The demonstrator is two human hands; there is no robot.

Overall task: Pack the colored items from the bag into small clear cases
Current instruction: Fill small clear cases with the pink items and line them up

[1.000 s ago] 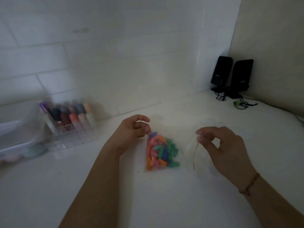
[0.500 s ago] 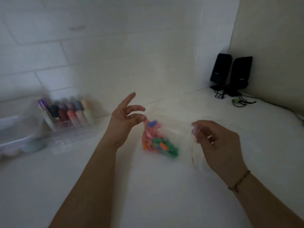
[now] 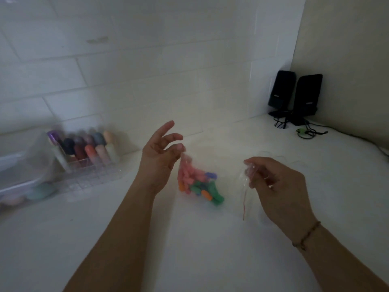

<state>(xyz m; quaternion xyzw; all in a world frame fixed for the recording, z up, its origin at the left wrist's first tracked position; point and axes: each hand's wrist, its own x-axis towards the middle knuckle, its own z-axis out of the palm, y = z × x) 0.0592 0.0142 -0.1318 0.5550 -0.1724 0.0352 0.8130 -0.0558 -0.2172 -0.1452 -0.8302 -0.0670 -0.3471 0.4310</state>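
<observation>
A clear zip bag with a red seal line hangs between my two hands above the white counter. Inside it, several small colored items in pink, green, orange and purple are bunched at the left side. My left hand pinches the bag's left corner with thumb and a finger, the other fingers spread upward. The bag's mouth, by the red strip, is pinched in my right hand. The picture is blurred by motion.
A clear organizer with several capped colored tubes stands at the left by the tiled wall, beside clear plastic containers. Two black speakers with cables sit in the far right corner. A faint clear case lies behind my right hand.
Both hands lifted the bag off the counter. My left hand's fingers spread open above the pinch, and the colored items slid lower and toward the right inside the bag.
</observation>
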